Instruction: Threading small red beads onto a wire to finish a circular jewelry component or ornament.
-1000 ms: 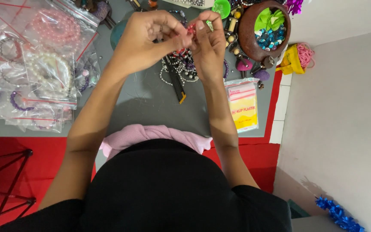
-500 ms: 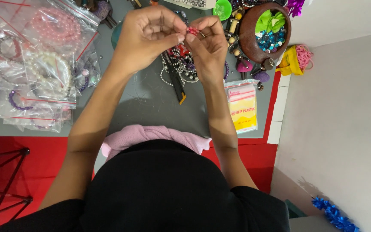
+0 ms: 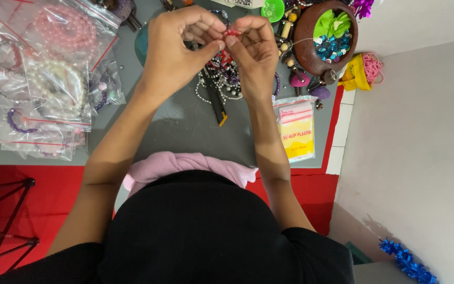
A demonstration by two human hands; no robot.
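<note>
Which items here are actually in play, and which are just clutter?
In play:
left hand and right hand, pinching a small red bead
thin thread running off to the right

Lying about:
bagged bracelets
brown bowl
yellow packet
loose bead strands
blue ribbon
</note>
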